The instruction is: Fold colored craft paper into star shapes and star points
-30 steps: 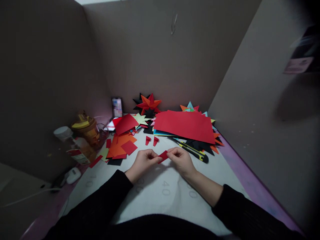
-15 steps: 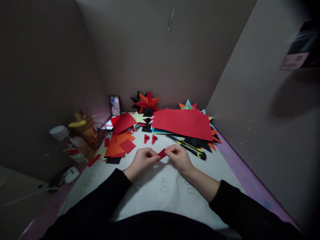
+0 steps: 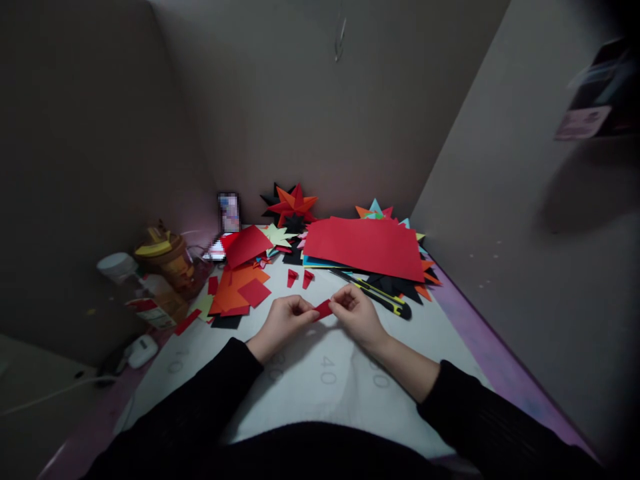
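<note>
A small piece of red paper (image 3: 323,310) is stretched between my two hands over the white mat (image 3: 310,407). My left hand (image 3: 287,320) pinches its left end between thumb and fingers. At the other end, the thumb and fingertips of my right hand (image 3: 356,315) are closed on the paper. Two small folded red paper pieces (image 3: 300,279) lie just beyond my hands. Right of my right hand rests a black and yellow utility knife (image 3: 383,298). Fingers cover both ends of the held paper, so its folds are hard to make out.
Large red sheets (image 3: 365,247) lie on other papers at back right. Orange paper (image 3: 230,290) and red scraps spread to the left. Folded paper stars (image 3: 293,203) stand by the wall. A phone (image 3: 229,212), a brown cup (image 3: 167,260) and a white-capped bottle (image 3: 120,265) stand left.
The right fingers have shifted up slightly at the paper's right end, and a little more of the red paper shows. Both hands keep their place; the view has moved very slightly.
</note>
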`<move>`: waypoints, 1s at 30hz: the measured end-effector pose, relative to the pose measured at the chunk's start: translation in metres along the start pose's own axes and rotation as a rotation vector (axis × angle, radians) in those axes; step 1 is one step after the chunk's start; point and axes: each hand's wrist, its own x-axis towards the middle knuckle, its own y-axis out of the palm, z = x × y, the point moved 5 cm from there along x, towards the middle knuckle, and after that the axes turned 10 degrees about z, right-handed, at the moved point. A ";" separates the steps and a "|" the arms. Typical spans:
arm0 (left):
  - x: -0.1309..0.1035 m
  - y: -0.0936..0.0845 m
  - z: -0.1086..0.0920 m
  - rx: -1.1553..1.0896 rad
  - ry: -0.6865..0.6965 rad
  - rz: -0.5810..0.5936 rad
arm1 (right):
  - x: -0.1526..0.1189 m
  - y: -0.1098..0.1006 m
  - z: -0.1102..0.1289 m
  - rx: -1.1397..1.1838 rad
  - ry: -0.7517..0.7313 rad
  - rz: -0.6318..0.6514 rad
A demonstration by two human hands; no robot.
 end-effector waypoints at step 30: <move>-0.001 -0.013 0.000 -0.200 -0.029 -0.209 | -0.003 -0.005 0.012 0.179 0.029 -0.114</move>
